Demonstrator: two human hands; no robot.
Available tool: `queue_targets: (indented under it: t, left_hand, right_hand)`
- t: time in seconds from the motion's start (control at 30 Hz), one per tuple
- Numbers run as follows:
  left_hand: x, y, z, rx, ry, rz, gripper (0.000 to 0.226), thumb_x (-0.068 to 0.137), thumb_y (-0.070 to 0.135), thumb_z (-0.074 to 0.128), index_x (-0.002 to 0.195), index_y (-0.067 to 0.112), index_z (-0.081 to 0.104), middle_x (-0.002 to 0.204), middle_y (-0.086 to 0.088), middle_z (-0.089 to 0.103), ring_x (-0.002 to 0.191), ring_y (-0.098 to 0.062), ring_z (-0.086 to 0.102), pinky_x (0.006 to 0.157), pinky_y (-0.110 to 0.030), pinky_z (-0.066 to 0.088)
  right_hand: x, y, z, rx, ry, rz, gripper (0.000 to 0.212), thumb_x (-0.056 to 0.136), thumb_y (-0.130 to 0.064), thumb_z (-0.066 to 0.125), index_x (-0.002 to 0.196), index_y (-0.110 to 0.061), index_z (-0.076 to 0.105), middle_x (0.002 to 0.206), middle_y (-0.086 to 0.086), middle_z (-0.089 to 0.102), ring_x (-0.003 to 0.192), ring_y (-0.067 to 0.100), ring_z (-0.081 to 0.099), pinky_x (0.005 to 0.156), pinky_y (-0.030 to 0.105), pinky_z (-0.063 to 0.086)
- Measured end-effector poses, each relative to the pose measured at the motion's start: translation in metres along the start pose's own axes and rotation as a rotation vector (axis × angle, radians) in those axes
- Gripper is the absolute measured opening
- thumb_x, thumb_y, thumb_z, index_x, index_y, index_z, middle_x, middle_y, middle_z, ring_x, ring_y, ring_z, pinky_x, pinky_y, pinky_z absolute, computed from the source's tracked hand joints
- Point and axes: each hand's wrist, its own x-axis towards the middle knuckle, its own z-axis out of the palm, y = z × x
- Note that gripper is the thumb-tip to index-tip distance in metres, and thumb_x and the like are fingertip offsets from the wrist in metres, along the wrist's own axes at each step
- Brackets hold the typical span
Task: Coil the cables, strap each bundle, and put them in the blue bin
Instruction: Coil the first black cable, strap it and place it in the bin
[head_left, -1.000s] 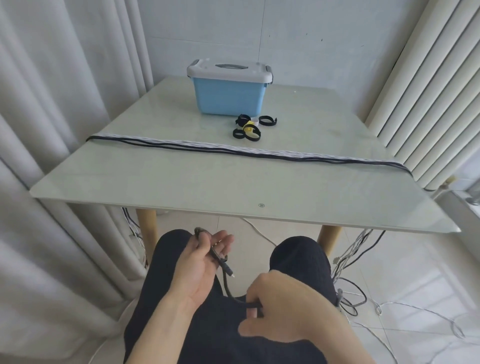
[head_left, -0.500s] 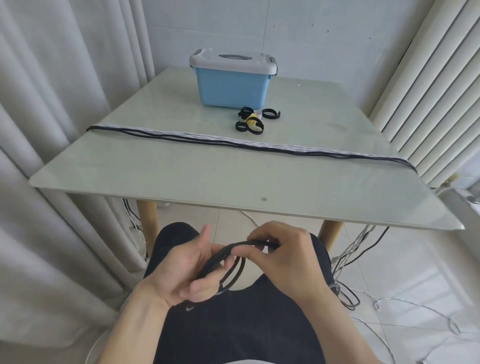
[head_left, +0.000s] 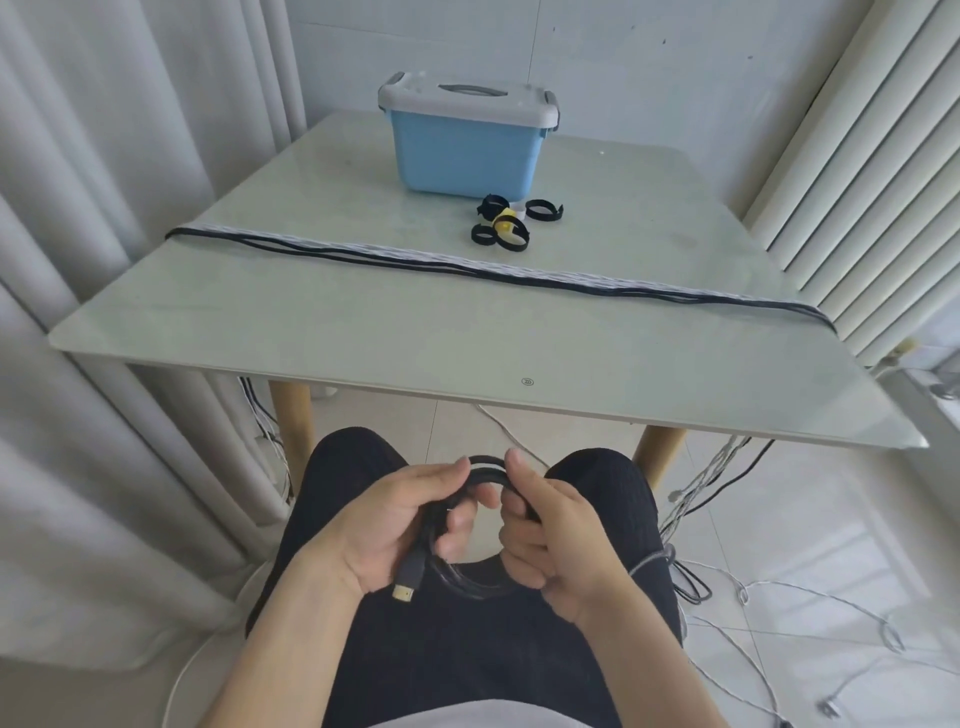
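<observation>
Over my lap, both hands hold a black cable coil (head_left: 467, 577) of a few loops. My left hand (head_left: 395, 525) grips its left side, and the gold-tipped plug (head_left: 406, 586) sticks out below the palm. My right hand (head_left: 550, 535) grips the right side of the loop. A row of black and white cables (head_left: 498, 270) lies stretched across the glass table (head_left: 363, 338). Several black and yellow straps (head_left: 506, 226) lie beside the blue bin (head_left: 465, 150), which stands at the back with its white lid closed.
Curtains (head_left: 104, 260) hang on the left and a ribbed white radiator (head_left: 857, 156) stands on the right. Loose cables (head_left: 727, 582) trail over the tiled floor under and right of the table. Wooden legs (head_left: 291, 431) hold the table up.
The cable has gone from one hanging strand to a coil of a few loops. My right hand rose from my lap to the coil, and both hands now hold it.
</observation>
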Motion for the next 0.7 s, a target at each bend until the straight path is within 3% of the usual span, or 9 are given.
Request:
queue_targets:
  t: [0.07,0.13,0.27,0.33,0.43,0.5,0.6,0.7]
  left_hand:
    - [-0.002,-0.005,-0.003,0.002,-0.031,-0.029,0.038,0.087,0.041,0.068,0.092,0.004,0.07,0.065,-0.002,0.051,0.054,-0.017,0.053,0.057,-0.026,0.045]
    - [-0.003,-0.012,-0.008,-0.063,-0.103,-0.036,0.038,0.085,0.041,0.075,0.093,0.004,0.071,0.065,0.0,0.055,0.049,-0.013,0.053,0.053,-0.024,0.044]
    - [0.0,-0.011,-0.012,-0.332,-0.355,-0.049,0.042,0.102,0.036,0.052,0.105,-0.004,0.066,0.062,0.003,0.059,0.04,-0.003,0.051,0.044,-0.018,0.033]
    - [0.001,-0.006,-0.011,-0.358,-0.397,-0.078,0.053,0.101,0.045,0.049,0.101,-0.005,0.065,0.049,0.004,0.045,0.034,-0.006,0.039,0.04,-0.021,0.029]
    - [-0.003,-0.004,-0.009,-0.182,-0.177,-0.082,0.045,0.084,0.049,0.073,0.079,0.005,0.067,0.04,0.011,0.028,0.031,-0.005,0.022,0.036,-0.02,0.024]
    - [-0.004,-0.003,-0.01,-0.191,-0.094,-0.022,0.038,0.079,0.043,0.078,0.074,0.008,0.065,0.041,0.012,0.025,0.03,-0.005,0.021,0.036,-0.02,0.022]
    - [-0.002,-0.001,-0.011,-0.344,-0.052,0.062,0.029,0.086,0.035,0.072,0.074,0.011,0.063,0.045,0.01,0.022,0.034,-0.008,0.017,0.037,-0.021,0.021]
    - [-0.001,0.003,-0.008,-0.455,0.056,0.121,0.036,0.099,0.031,0.045,0.074,0.012,0.061,0.046,0.011,0.024,0.037,-0.008,0.013,0.038,-0.021,0.022]
  right_hand:
    - [-0.001,-0.003,-0.004,-0.057,-0.053,0.073,0.05,0.096,-0.051,0.055,0.061,-0.02,0.039,0.054,-0.001,0.016,0.042,0.013,0.011,0.038,0.024,0.016]
    - [-0.002,-0.006,-0.005,-0.12,-0.109,0.072,0.051,0.097,-0.052,0.051,0.061,-0.019,0.037,0.055,0.001,0.014,0.044,0.015,0.01,0.039,0.024,0.014]
    - [-0.001,-0.011,-0.004,-0.158,-0.222,0.006,0.052,0.102,-0.05,0.04,0.066,-0.013,0.049,0.054,0.001,0.018,0.046,0.016,0.01,0.045,0.026,0.013]
    - [-0.001,-0.011,-0.005,-0.192,-0.297,-0.019,0.051,0.103,-0.046,0.039,0.071,-0.009,0.053,0.053,0.002,0.021,0.046,0.017,0.011,0.046,0.027,0.015]
    - [-0.001,-0.008,-0.007,-0.257,-0.298,-0.113,0.049,0.101,-0.044,0.045,0.075,-0.007,0.063,0.053,0.005,0.031,0.045,0.018,0.025,0.049,0.03,0.031]
    - [0.001,-0.006,-0.011,-0.297,-0.217,-0.221,0.043,0.099,-0.041,0.051,0.082,-0.007,0.07,0.056,0.01,0.047,0.05,0.021,0.046,0.059,0.029,0.044]
    - [0.001,-0.005,-0.027,-0.441,-0.11,-0.347,0.025,0.094,-0.034,0.062,0.093,-0.012,0.074,0.078,0.008,0.072,0.076,0.025,0.069,0.074,0.025,0.052]
    - [-0.004,-0.007,-0.053,-0.537,0.101,-0.403,0.008,0.088,-0.021,0.074,0.088,-0.014,0.075,0.075,-0.001,0.074,0.063,0.012,0.067,0.064,0.02,0.051]
